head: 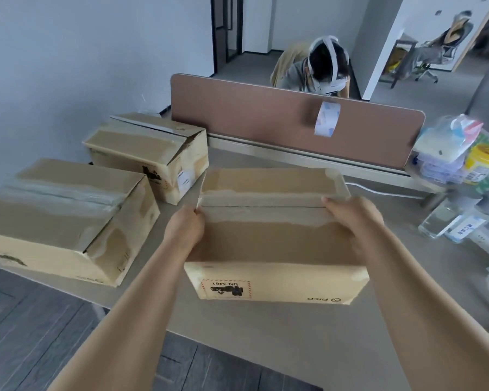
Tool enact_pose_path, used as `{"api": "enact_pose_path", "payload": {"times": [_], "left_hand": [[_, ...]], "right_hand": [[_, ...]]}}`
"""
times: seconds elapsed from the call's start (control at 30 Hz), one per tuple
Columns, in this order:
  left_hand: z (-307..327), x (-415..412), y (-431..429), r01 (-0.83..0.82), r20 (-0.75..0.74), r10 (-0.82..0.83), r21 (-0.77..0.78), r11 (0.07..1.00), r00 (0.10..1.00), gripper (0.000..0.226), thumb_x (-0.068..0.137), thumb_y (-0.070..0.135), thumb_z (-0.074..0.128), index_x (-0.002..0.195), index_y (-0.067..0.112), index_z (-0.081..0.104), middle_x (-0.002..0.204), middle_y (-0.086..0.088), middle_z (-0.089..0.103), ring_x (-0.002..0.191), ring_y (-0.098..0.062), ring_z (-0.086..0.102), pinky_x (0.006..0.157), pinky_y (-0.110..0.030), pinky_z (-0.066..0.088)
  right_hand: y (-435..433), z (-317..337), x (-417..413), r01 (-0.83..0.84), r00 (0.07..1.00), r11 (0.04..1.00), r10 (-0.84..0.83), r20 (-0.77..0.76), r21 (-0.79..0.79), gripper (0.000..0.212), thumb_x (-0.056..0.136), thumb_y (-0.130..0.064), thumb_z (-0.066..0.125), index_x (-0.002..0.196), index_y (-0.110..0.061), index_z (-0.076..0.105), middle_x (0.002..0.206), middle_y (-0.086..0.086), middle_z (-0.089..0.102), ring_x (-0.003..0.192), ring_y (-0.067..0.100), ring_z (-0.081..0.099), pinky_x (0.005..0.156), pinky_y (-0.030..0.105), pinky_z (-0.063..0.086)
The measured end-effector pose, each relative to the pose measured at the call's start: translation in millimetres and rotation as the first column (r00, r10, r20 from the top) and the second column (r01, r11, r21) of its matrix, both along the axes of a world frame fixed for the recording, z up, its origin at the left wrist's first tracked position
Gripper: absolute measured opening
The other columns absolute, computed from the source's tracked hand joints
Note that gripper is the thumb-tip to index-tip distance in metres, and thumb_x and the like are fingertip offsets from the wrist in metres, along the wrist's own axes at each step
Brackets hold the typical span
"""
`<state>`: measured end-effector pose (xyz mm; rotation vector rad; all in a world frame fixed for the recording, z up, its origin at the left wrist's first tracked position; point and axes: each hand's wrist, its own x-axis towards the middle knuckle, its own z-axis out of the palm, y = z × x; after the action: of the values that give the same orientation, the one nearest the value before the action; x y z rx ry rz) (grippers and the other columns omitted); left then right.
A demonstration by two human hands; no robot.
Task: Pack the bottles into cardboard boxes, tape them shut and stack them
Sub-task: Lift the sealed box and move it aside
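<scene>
Squarely at the desk's (266,328) front edge sits the box (274,241), flaps folded down. The left hand (185,230) grips its left rim with curled fingers; the right hand (347,218) lies flat over its right rim. A taped box (62,215) and a rear box (150,153) stand toward the left edge.

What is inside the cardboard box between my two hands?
Nothing inside the box shows: its top flaps are folded shut along a central seam, covering any contents.

You face an office: a grey desk (266,342) ends at a brown divider panel (251,122). Behind the divider, a person wearing a headset (323,66) sits; farther behind it, to the right, stands a swivel chair (446,49).
</scene>
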<state>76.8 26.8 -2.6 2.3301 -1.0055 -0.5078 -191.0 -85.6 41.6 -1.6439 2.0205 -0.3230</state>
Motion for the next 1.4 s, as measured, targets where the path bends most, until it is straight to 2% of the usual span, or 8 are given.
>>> {"api": "enact_pose_path", "payload": {"times": [0.1, 0.27, 0.6, 0.73, 0.93, 1.03, 1.2, 1.4], "left_hand": [[46, 44, 12, 0.056, -0.004, -0.058, -0.158, 0.986, 0.998, 0.033, 0.094, 0.033, 0.039, 0.114, 0.011, 0.052, 0.109, -0.014, 0.060, 0.094, -0.032, 0.056, 0.077, -0.033, 0.043], [132, 139, 41, 0.130, 0.040, -0.124, -0.317, 0.939, 0.992, 0.031, 0.094, 0.036, 0.047, 0.101, 0.007, 0.054, 0.083, -0.004, 0.053, 0.073, -0.020, 0.050, 0.066, -0.030, 0.036], [165, 316, 109, 0.059, 0.212, -0.035, -0.108, 0.992, 0.977, 0.033, 0.095, 0.029, 0.048, 0.087, -0.001, 0.059, 0.083, -0.017, 0.052, 0.076, -0.025, 0.049, 0.067, -0.028, 0.032], [157, 360, 126, 0.002, 0.208, 0.016, -0.084, 0.996, 0.978, 0.033, 0.096, 0.028, 0.047, 0.083, 0.000, 0.058, 0.082, -0.017, 0.052, 0.080, -0.027, 0.051, 0.068, -0.029, 0.033], [141, 404, 121, -0.082, 0.369, 0.075, 0.004, 0.997, 0.926, 0.040, 0.097, 0.033, 0.042, 0.111, 0.000, 0.062, 0.114, -0.021, 0.061, 0.107, -0.036, 0.055, 0.084, -0.036, 0.042], [129, 421, 114, -0.119, 0.364, 0.097, 0.038, 0.992, 0.926, 0.040, 0.098, 0.031, 0.040, 0.108, -0.001, 0.061, 0.114, -0.022, 0.061, 0.106, -0.037, 0.055, 0.081, -0.035, 0.041], [127, 433, 104, -0.126, 0.341, 0.099, 0.059, 0.990, 0.935, 0.040, 0.096, 0.033, 0.041, 0.106, 0.000, 0.061, 0.112, -0.021, 0.061, 0.105, -0.035, 0.055, 0.077, -0.033, 0.040], [126, 434, 100, -0.222, 0.373, 0.171, 0.100, 0.970, 0.912, 0.042, 0.095, 0.033, 0.039, 0.117, 0.001, 0.055, 0.121, -0.021, 0.057, 0.111, -0.035, 0.053, 0.084, -0.035, 0.041]], "right_hand": [[13, 55, 39, 0.031, 0.998, 0.992, -0.025, 0.049, -0.125, 0.061, 0.086, -0.056, 0.053, 0.122, -0.007, 0.054, 0.120, 0.015, 0.060, 0.110, 0.034, 0.057, 0.087, 0.035, 0.043], [48, 104, 129, 0.062, 0.985, 0.975, -0.025, 0.172, -0.212, 0.077, 0.090, -0.052, 0.048, 0.141, 0.000, 0.023, 0.137, 0.020, 0.046, 0.125, 0.037, 0.045, 0.096, 0.039, 0.038], [100, 95, 313, -0.102, 0.940, 0.992, 0.120, 0.320, -0.072, 0.066, 0.094, -0.040, 0.048, 0.139, 0.002, 0.025, 0.135, 0.020, 0.045, 0.121, 0.036, 0.048, 0.098, 0.038, 0.038], [114, 87, 361, -0.166, 0.915, 0.983, 0.183, 0.361, -0.077, 0.063, 0.079, -0.045, 0.052, 0.128, -0.006, 0.046, 0.124, 0.013, 0.057, 0.111, 0.032, 0.057, 0.097, 0.040, 0.047], [115, 76, 406, -0.218, 0.901, 0.969, 0.244, 0.359, -0.114, 0.046, 0.084, -0.037, 0.058, 0.120, -0.008, 0.056, 0.117, 0.012, 0.061, 0.107, 0.030, 0.060, 0.088, 0.036, 0.049], [112, 75, 419, -0.241, 0.901, 0.960, 0.276, 0.334, -0.141, 0.048, 0.086, -0.034, 0.057, 0.125, -0.007, 0.051, 0.121, 0.013, 0.059, 0.109, 0.032, 0.058, 0.091, 0.037, 0.049], [106, 71, 433, -0.276, 0.930, 0.956, 0.292, 0.223, -0.100, 0.073, 0.093, -0.040, 0.050, 0.143, 0.004, 0.019, 0.138, 0.018, 0.045, 0.121, 0.034, 0.049, 0.095, 0.037, 0.042], [108, 71, 447, -0.312, 0.933, 0.947, 0.321, 0.165, -0.080, 0.071, 0.094, -0.040, 0.047, 0.139, 0.006, 0.017, 0.129, 0.020, 0.052, 0.114, 0.035, 0.053, 0.084, 0.035, 0.042]]}}
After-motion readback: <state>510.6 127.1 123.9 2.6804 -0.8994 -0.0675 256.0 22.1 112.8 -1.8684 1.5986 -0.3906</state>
